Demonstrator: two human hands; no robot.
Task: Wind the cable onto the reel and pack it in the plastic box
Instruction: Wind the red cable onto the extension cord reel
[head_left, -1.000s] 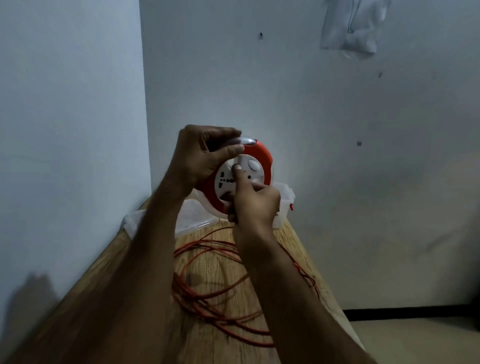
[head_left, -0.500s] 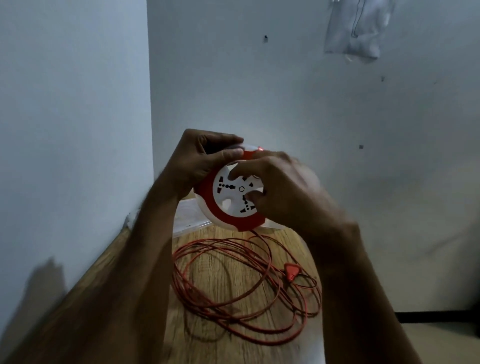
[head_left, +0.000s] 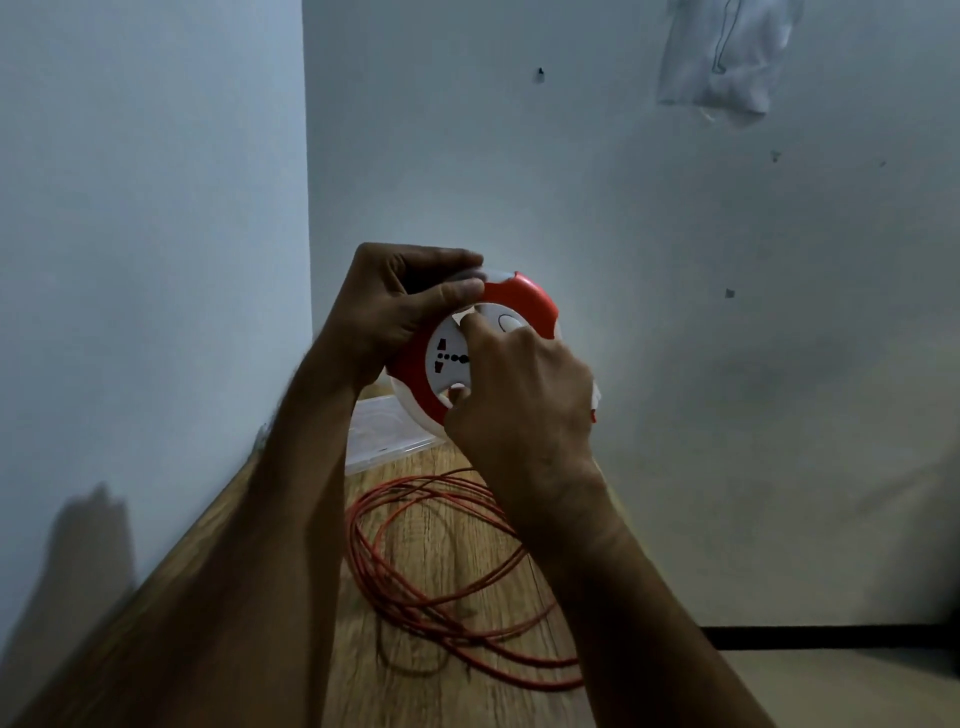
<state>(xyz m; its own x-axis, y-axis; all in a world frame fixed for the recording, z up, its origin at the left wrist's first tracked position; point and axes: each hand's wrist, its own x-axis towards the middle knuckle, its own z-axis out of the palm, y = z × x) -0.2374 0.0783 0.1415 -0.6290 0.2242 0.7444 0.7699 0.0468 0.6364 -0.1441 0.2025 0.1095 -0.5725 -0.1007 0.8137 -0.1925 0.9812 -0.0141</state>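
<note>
Fingers of the left hand (head_left: 395, 312) grip the reel (head_left: 470, 353) rim; right hand (head_left: 519, 405) fingers pinch its white face. Loose cable (head_left: 441, 587) lies on the tabletop (head_left: 415, 691). The reel hides part of the box (head_left: 379, 431).

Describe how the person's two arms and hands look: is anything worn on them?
Both forearms are bare up to the frame edge: no sleeves show. The left hand and right hand wear no gloves, and no rings, watch or bracelet can be seen.

The single head-worn camera looked forward and down from close above the hands (head_left: 467, 358), facing a wall corner over the wooden desk (head_left: 447, 545), wide-angled.
</note>
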